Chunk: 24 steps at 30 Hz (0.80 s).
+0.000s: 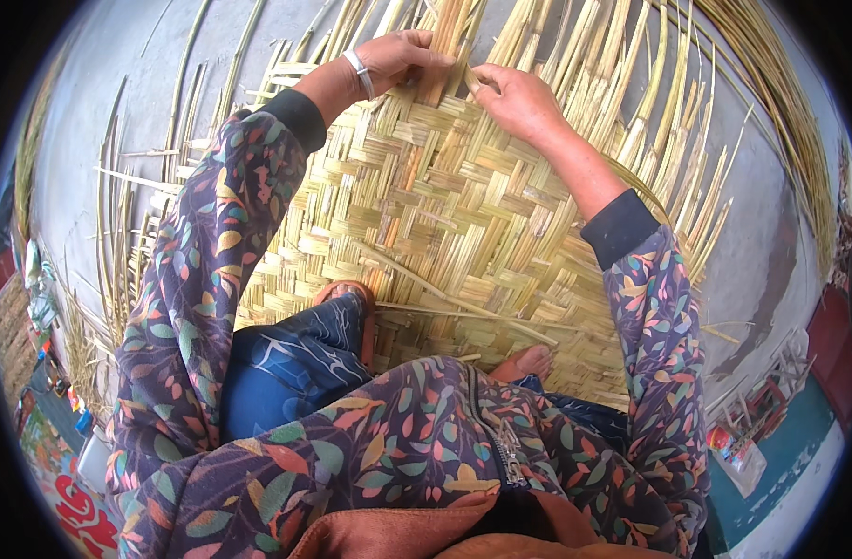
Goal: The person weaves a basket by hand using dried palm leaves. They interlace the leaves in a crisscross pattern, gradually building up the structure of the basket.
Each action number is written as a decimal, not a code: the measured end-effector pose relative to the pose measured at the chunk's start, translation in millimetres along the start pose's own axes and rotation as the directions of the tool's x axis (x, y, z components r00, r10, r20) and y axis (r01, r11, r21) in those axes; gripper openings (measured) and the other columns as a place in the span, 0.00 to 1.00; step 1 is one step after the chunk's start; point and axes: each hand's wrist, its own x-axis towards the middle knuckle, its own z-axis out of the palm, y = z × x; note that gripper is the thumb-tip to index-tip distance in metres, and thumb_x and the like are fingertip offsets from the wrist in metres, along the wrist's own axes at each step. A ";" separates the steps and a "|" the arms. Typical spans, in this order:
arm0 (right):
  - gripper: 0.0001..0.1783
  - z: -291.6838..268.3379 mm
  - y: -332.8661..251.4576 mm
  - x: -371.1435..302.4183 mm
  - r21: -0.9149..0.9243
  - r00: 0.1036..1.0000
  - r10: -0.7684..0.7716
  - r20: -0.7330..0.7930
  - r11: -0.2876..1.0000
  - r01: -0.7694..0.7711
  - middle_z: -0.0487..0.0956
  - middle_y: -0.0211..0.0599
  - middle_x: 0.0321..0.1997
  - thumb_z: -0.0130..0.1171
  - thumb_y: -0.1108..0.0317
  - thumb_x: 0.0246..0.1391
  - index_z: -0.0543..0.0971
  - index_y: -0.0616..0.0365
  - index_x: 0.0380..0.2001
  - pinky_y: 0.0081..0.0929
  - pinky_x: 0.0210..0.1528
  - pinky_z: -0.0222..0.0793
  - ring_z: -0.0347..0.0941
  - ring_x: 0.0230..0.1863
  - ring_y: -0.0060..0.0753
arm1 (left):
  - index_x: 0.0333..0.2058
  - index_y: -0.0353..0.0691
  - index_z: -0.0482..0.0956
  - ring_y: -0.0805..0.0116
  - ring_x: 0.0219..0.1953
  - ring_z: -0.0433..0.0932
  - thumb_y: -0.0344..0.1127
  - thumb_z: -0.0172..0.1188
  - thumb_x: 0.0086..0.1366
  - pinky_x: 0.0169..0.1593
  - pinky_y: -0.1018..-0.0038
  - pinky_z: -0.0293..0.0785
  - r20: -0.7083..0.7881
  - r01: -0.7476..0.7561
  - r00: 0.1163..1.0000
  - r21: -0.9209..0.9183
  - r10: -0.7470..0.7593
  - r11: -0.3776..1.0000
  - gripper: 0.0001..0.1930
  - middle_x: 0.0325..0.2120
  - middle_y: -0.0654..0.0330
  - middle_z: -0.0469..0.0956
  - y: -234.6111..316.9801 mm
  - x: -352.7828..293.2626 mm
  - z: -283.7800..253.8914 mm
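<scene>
A woven mat of flattened yellow-green reed strips lies beneath me, its weave in a stepped diagonal pattern. At its far edge my left hand is closed around several brownish reed strips that stand up from the weave. Just to the right, my right hand pinches a reed strip between thumb and fingers at the same edge. The left fingertips are partly hidden behind the strips. Unwoven strip ends fan out beyond the far and right edges.
Loose thin stalks lie across the mat near my feet. A long bundle of reeds rests on the grey floor at the far right. More strip ends stick out at the left. A small wooden stool-like frame stands at right.
</scene>
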 end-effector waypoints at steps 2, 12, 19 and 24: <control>0.19 -2.2 2.3 -3.3 -0.006 0.999 -0.041 -0.006 0.999 0.041 0.81 0.39 0.40 0.52 0.51 0.57 0.77 0.47 0.47 0.37 0.46 0.71 0.77 0.43 0.41 | 0.41 0.41 0.78 0.76 0.32 0.75 0.37 0.65 0.58 0.41 0.77 0.73 0.009 -0.030 1.000 -0.063 0.030 0.998 0.13 0.30 0.67 0.78 1.5 -8.3 6.3; 0.13 24.6 15.1 -14.7 -0.059 0.960 -0.108 -0.258 0.994 0.096 0.77 0.33 0.42 0.54 0.60 0.58 0.75 0.50 0.44 0.34 0.41 0.73 0.77 0.38 0.37 | 0.41 0.38 0.82 0.73 0.30 0.79 0.40 0.64 0.57 0.35 0.75 0.75 -0.431 -0.166 0.821 0.447 0.374 0.879 0.16 0.30 0.59 0.82 -16.1 -20.1 21.6; 0.13 36.7 26.3 -31.3 -0.299 0.906 -0.335 -0.259 0.920 0.255 0.71 0.38 0.36 0.53 0.75 0.49 0.74 0.55 0.40 0.34 0.36 0.75 0.74 0.34 0.38 | 0.39 0.52 0.84 0.55 0.33 0.79 0.43 0.58 0.60 0.40 0.67 0.75 -0.512 0.131 0.718 0.764 0.471 0.632 0.11 0.30 0.56 0.82 -16.5 -51.4 54.4; 0.24 43.8 27.8 -34.7 -0.568 0.855 -0.507 -0.110 0.738 0.364 0.71 0.36 0.42 0.53 0.75 0.45 0.70 0.64 0.49 0.28 0.39 0.72 0.71 0.38 0.32 | 0.37 0.54 0.84 0.56 0.36 0.76 0.44 0.57 0.60 0.42 0.65 0.73 -0.514 0.193 0.682 0.813 0.521 0.550 0.10 0.27 0.58 0.81 -35.1 -53.0 51.7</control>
